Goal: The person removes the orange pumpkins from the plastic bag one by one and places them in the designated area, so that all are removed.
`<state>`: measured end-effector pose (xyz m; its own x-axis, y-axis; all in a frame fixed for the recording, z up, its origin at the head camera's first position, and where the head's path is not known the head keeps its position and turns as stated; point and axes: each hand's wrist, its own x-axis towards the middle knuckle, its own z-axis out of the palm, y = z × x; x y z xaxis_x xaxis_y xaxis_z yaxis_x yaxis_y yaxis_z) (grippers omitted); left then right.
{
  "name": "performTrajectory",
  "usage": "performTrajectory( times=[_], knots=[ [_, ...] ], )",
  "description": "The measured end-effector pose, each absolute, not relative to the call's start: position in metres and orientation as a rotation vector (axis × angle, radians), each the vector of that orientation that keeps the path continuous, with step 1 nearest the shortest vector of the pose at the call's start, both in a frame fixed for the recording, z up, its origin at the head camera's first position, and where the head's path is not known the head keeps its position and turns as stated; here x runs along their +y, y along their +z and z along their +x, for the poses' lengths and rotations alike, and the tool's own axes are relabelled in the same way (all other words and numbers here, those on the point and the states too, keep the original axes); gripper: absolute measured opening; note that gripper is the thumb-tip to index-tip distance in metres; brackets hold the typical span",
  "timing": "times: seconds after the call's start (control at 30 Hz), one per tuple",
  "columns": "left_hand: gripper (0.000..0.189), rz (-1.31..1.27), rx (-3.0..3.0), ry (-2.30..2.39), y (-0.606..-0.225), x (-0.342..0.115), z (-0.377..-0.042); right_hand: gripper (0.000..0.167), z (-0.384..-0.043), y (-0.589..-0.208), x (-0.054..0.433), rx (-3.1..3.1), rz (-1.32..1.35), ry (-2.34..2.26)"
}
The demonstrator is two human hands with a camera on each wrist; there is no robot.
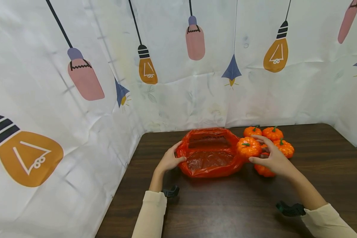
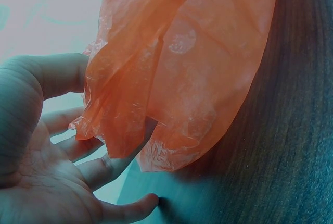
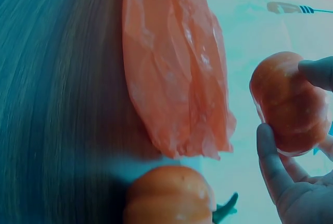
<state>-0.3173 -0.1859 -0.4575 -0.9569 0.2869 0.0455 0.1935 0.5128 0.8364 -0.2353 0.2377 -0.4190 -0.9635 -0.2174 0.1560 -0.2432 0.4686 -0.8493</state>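
Observation:
A red plastic bag (image 1: 209, 172) lies on the table with its wide mouth facing up. At its left rim my left hand (image 1: 170, 160) holds the thin plastic; the left wrist view shows the bag's crumpled edge (image 2: 119, 109) between thumb and fingers. My right hand (image 1: 275, 160) grips a small orange pumpkin (image 1: 246, 148) with a green stem, at the bag's right rim. Seen from the right wrist, that pumpkin (image 3: 289, 101) is held up off the table between thumb and fingertips. Another pumpkin (image 3: 169, 195) sits below, near the bag.
Several more orange pumpkins cluster right of the bag: two at the back (image 1: 252, 131), one farther right (image 1: 286, 149), and one partly behind my right hand (image 1: 264, 170). The dark wooden table (image 1: 214, 211) meets a white printed curtain (image 1: 178, 102) behind and on the left.

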Motion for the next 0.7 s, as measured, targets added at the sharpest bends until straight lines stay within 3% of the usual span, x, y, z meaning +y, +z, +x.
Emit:
performTrajectory(
  times=[0.7],
  knots=[
    [0.078,0.413,2.628,1.472,-0.456,-0.185,-0.316,0.081,-0.224,-0.426,0.279,-2.647,0.328,1.478]
  ],
)
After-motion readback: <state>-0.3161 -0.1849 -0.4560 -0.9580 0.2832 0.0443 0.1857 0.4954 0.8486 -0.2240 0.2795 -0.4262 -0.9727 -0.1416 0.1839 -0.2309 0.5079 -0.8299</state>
